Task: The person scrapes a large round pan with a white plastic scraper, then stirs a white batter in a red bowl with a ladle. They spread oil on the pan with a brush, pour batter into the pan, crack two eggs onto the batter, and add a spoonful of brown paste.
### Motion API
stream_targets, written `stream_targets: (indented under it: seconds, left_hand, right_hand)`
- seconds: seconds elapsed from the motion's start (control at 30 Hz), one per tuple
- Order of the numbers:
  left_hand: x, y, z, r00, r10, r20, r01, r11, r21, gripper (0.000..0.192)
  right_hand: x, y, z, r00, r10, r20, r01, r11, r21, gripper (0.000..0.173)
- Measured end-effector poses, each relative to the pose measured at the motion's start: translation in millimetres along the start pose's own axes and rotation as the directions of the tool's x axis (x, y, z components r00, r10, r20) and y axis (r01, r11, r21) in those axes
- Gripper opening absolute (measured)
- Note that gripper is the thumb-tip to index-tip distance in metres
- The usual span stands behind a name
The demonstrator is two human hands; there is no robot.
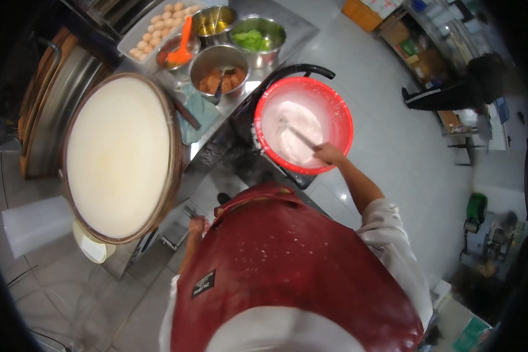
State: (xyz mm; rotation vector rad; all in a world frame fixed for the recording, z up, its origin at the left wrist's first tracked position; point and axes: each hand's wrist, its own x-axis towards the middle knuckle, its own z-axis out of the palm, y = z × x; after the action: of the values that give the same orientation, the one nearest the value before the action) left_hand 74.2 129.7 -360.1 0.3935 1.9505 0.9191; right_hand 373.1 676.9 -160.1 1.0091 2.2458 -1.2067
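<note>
My right hand (330, 154) grips the handle of a stirring tool (302, 137), whose far end dips into a white batter-like mix (306, 116). The mix lies in the bottom of a red plastic tub (349, 125), with white smears on its inner wall. Low beside my red apron (264, 246) is my left hand (197, 225), its fingers curled near a small grey metal piece (189, 212); whether it holds that piece is unclear. A large round pan (119, 158) with a smooth pale surface and a wooden rim stands left of the tub.
On the steel counter (297, 31) stand a tray of eggs (163, 26), a bowl with an orange spatula (182, 50), a pot of yellow liquid (213, 26), a pot of chopped greens (253, 40) and a pot of brown filling (222, 81). A green cloth (200, 116) lies beside them. Another person's leg (435, 97) shows at right.
</note>
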Motion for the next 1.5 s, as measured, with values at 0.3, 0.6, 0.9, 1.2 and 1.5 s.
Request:
stream_targets:
  seconds: [0.3,0.6,0.9,1.2,1.5]
  left_hand:
    - [-2,-19,0,0.996,-0.086,0.001,0.086,0.995,0.051,0.015]
    - [-9,-9,3,0.996,-0.089,-0.025,0.09,0.994,0.055,0.022]
    - [4,-10,14,0.909,-0.274,-0.314,0.368,0.88,0.299,0.055]
    - [9,-23,-17,0.992,0.032,-0.123,0.023,0.906,0.424,0.035]
    - [3,41,-3,0.927,-0.369,-0.068,0.37,0.929,0.003,0.015]
  right_hand:
    - [-21,-25,-10,0.958,0.062,0.28,0.069,0.898,-0.434,0.045]
    - [4,39,9,0.99,0.132,0.048,-0.1,0.9,-0.425,0.087]
    - [4,10,8,0.999,0.006,-0.046,-0.012,0.992,-0.122,0.047]
    - [-9,-18,2,0.963,-0.186,0.194,0.237,0.929,-0.284,0.05]
    - [-19,-15,-11,0.98,0.173,0.097,-0.133,0.936,-0.326,0.046]
